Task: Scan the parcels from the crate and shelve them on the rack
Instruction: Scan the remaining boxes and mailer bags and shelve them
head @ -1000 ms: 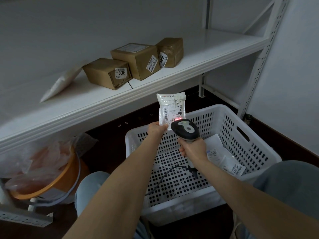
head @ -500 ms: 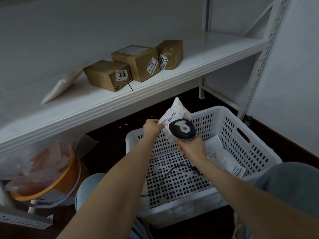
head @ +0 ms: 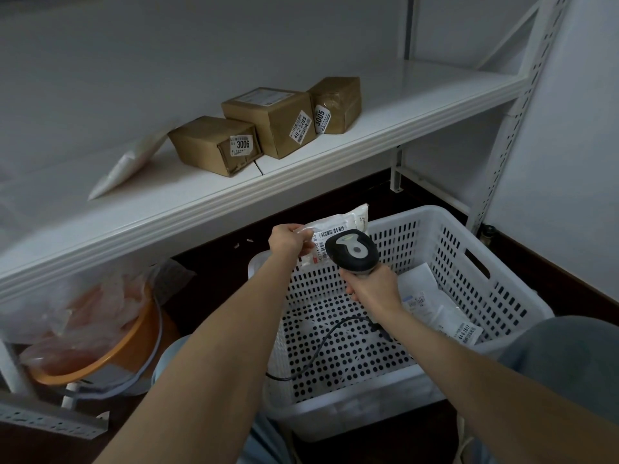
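Pinching the left edge of a white pouch parcel (head: 348,218), the left hand (head: 286,242) holds it barcode-side up over the far left corner of the crate (head: 486,249). Right hand (head: 372,287): fingers wrapped round the handle of a black and grey scanner (head: 353,253), whose head lies over the pouch label; contact cannot be told. Black cable (head: 321,343): runs from the handle down across the crate floor. Crate: white, perforated, on the dark floor below the rack shelf (head: 418,95); flat white labelled parcels (head: 425,298) lie against its right wall. Rack shelf, left to right: white pouch (head: 124,169) lying flat; brown box "3006" (head: 209,142); brown box "46-2-3205" (head: 269,117); brown box "3005" (head: 338,98), the three boxes close together in a row. Under the shelf, left: orange basin (head: 110,351) holding crumpled plastic.
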Motion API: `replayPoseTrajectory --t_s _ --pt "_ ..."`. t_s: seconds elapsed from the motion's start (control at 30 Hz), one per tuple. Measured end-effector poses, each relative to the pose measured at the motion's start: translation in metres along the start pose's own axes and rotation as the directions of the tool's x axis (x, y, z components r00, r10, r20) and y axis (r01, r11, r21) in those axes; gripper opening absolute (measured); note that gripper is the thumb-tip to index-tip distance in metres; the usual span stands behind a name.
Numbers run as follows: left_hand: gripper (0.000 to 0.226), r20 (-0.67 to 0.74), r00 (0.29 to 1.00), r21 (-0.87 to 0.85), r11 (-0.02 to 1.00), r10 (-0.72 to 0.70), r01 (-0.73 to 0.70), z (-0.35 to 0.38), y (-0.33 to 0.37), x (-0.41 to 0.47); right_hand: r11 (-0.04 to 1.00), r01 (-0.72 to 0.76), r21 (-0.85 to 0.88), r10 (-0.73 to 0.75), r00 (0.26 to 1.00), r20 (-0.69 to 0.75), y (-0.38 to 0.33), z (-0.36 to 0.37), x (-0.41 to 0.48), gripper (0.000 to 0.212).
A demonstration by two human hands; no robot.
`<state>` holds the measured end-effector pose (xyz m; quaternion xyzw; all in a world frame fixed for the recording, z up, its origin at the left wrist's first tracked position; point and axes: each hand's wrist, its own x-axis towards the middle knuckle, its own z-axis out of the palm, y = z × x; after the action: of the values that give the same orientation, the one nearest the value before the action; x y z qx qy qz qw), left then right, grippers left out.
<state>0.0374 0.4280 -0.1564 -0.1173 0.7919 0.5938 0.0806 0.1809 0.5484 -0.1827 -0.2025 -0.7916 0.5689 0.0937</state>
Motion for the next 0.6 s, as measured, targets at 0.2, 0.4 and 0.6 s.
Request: replayPoseTrajectory --t_s 0.2,0.4,0.6 --pt "0.022 -0.013 1.000 0.017 1.000 -0.007 0.007 0.0013 0.0014 0.0008 1.000 -0.003 0.001 0.003 1.000 0.001 -0.0002 0.0002 -0.0018 0.024" --pt "0.021 -0.012 1.000 0.004 1.000 -0.022 0.022 0.0021 0.0031 0.0006 1.000 -0.009 0.006 0.009 1.000 -0.013 -0.0008 0.0021 -0.0023 0.023" --pt "0.017 -0.016 0.999 -0.035 0.999 -0.037 0.037 0.0035 0.0042 -0.0012 1.000 -0.010 0.011 0.011 1.000 -0.017 -0.0009 0.0025 -0.0031 0.022"
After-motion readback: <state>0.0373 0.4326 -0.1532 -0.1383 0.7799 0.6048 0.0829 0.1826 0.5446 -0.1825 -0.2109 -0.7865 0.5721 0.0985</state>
